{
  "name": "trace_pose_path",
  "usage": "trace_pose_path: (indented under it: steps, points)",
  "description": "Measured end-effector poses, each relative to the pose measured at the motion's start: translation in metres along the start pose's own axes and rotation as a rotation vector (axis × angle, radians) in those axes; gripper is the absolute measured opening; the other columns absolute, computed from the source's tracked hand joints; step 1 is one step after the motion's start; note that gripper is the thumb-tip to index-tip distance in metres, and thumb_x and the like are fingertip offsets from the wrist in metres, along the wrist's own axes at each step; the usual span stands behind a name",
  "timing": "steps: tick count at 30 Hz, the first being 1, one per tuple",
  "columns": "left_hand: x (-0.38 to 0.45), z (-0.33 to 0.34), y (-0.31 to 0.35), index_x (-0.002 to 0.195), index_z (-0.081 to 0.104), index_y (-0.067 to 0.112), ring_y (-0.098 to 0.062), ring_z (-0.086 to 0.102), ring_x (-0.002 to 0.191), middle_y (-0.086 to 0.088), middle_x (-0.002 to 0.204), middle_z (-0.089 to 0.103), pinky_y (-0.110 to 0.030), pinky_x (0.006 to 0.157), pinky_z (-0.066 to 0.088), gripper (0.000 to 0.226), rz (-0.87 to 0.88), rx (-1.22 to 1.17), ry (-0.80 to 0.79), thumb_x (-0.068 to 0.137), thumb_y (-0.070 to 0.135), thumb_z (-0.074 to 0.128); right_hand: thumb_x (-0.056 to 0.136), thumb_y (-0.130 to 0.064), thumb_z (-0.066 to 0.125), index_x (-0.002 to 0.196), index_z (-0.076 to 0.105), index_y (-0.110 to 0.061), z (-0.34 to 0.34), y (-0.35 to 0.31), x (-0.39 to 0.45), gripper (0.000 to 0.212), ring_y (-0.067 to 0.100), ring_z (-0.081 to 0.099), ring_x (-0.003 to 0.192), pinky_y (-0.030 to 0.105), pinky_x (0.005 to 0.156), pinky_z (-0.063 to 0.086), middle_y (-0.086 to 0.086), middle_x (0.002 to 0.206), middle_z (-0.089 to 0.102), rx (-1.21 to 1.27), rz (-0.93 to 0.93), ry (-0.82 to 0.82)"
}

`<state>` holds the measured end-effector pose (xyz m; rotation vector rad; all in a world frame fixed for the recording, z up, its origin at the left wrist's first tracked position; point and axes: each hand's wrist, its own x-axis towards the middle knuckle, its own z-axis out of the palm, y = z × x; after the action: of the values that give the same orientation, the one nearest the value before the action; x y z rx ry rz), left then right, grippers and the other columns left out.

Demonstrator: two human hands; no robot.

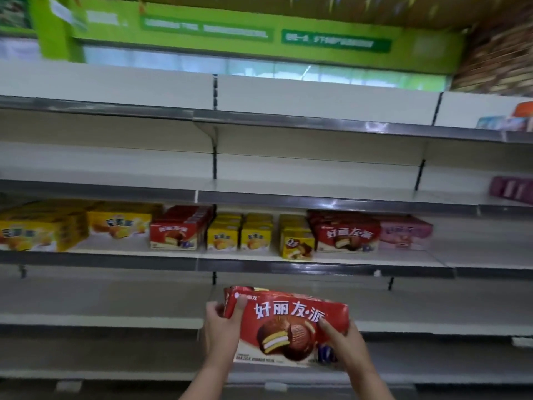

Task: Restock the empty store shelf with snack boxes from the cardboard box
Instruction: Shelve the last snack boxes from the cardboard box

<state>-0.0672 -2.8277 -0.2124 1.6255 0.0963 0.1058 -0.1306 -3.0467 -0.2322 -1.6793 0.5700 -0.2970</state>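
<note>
— Hands first: what are they on?

— I have both on one red snack box (288, 324), the one printed with a chocolate pie. My left hand (220, 327) grips its left end, thumb laid over the front near the top corner, fingers curled behind. My right hand (344, 340) clamps its lower right corner, thumb pressed on the front face.

— Where is that box relative to the stocked shelf (259, 262)?

— Below it, in front of the bare shelf (115, 319) one level down. It is tilted, with the left end higher. I see a second red edge behind its top left corner, but I cannot tell whether that is another box.

— What sits on the stocked shelf?

— Directly above the held box are small yellow boxes (239, 236) in rows. Left of those stands a red box row (176, 232) with the same pie picture, then large yellow boxes (72, 226) out to the left edge. Right of the small yellow ones is another yellow box (297, 245) with a dark pie, then more red boxes (346, 235), then a pink box (405, 233).

— Above the stocked shelf?

— Two levels, bare over most of their length. Purple boxes (512, 189) and blurred packs (507, 119) show at their far right. A green sign band (259, 33) runs over the top; its lettering is too smeared to read.
</note>
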Motion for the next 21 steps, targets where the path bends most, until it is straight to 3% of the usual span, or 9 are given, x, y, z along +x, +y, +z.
trace_pose_path:
  steps: [3,8,10,12,17,21]
  points:
    - [0.006,0.051,0.002,0.093,0.047,0.018,-0.022,0.067,0.075,-0.007,0.087,0.068,-0.037,0.068,0.056,0.050,-0.006,0.003,-0.077,0.074,0.063,0.057,0.066,-0.045,0.080,0.111,0.063,-0.020,-0.043,-0.005,0.020,0.054,0.022,0.066,0.092,0.051,0.093,0.049,0.001,0.096,0.072,0.001,-0.012,0.049]
    - [0.005,0.146,0.012,0.101,0.048,0.015,-0.016,0.061,0.076,-0.004,0.089,0.065,-0.026,0.060,0.047,0.040,-0.008,-0.056,-0.147,0.086,0.052,0.054,0.047,-0.075,0.069,0.101,0.062,-0.029,-0.124,-0.003,0.073,0.071,0.020,0.066,0.087,0.048,0.085,0.053,-0.002,0.095,0.070,-0.163,-0.051,0.184]
    - [0.004,0.184,0.014,0.109,0.046,0.016,-0.014,0.059,0.077,0.002,0.087,0.061,-0.024,0.059,0.043,0.042,-0.016,-0.078,-0.168,0.088,0.052,0.052,0.055,-0.072,0.068,0.099,0.061,-0.032,-0.157,-0.003,0.095,0.060,0.019,0.066,0.086,0.048,0.084,0.053,-0.001,0.097,0.069,-0.224,-0.048,0.206]
    - [0.004,0.215,0.018,0.117,0.045,0.016,-0.018,0.059,0.084,-0.001,0.095,0.062,-0.027,0.065,0.043,0.046,-0.036,-0.100,-0.204,0.088,0.052,0.052,0.059,-0.067,0.072,0.099,0.058,-0.036,-0.181,-0.012,0.109,0.052,0.020,0.067,0.087,0.049,0.083,0.053,-0.001,0.100,0.068,-0.225,-0.077,0.215]
    - [0.018,0.272,0.025,0.135,0.042,0.018,-0.027,0.057,0.112,-0.009,0.128,0.056,-0.041,0.091,0.047,0.067,-0.088,-0.110,-0.194,0.084,0.058,0.055,0.045,-0.071,0.069,0.102,0.054,-0.036,-0.216,-0.017,0.167,0.068,0.021,0.067,0.092,0.049,0.080,0.056,-0.001,0.102,0.067,-0.220,-0.136,0.263]
    - [0.034,0.297,0.030,0.132,0.047,0.024,-0.029,0.055,0.117,-0.008,0.129,0.056,-0.049,0.099,0.044,0.076,-0.107,-0.079,-0.154,0.072,0.072,0.054,0.066,-0.047,0.080,0.109,0.050,-0.024,-0.218,-0.044,0.180,0.057,0.025,0.065,0.097,0.046,0.082,0.055,0.002,0.106,0.065,-0.237,-0.126,0.277]
